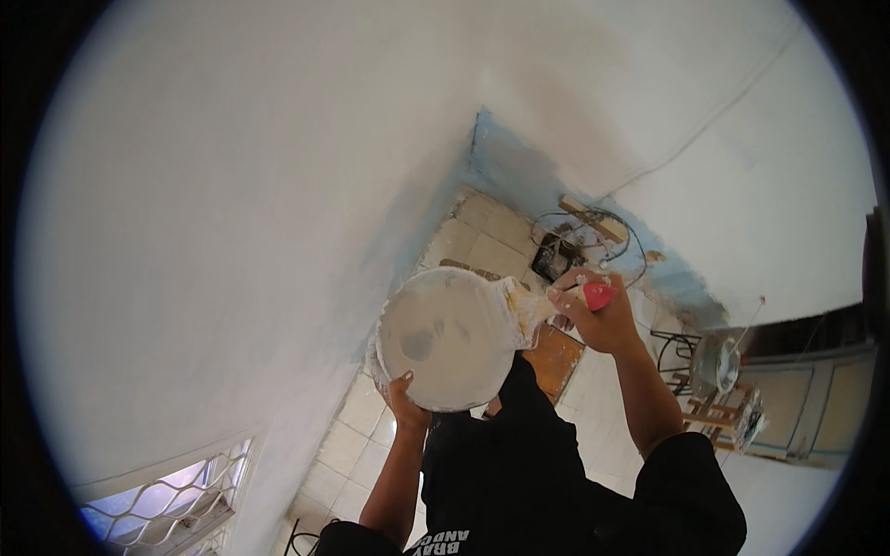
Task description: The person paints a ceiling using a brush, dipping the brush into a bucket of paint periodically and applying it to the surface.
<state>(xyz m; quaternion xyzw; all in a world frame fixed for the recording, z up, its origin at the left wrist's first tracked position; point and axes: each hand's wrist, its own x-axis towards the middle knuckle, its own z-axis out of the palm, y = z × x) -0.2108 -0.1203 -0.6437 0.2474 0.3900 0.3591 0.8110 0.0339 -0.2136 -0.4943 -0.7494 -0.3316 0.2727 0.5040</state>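
A round white-smeared tub (468, 398) is held out in front of my body, its pale face marked by a grey patch near the middle. My left hand (406, 406) grips its near lower rim, thumb on top and fingers hidden underneath. In my right hand (596, 310) is a red-handled flat tool (526, 313), its broad end crusted with white and yellowish material. That broad end lies against the tub's right rim. White smears mark the right fingers. Whether the tool is a brush or a putty knife I cannot tell.
White walls (232, 213) meet at a corner, with blue paint (514, 153) along the lower part. Beyond my right hand lie a black container (554, 257), a cable and a wooden piece (593, 219). A wooden stool (718, 417) stands right, a grilled window (167, 496) lower left.
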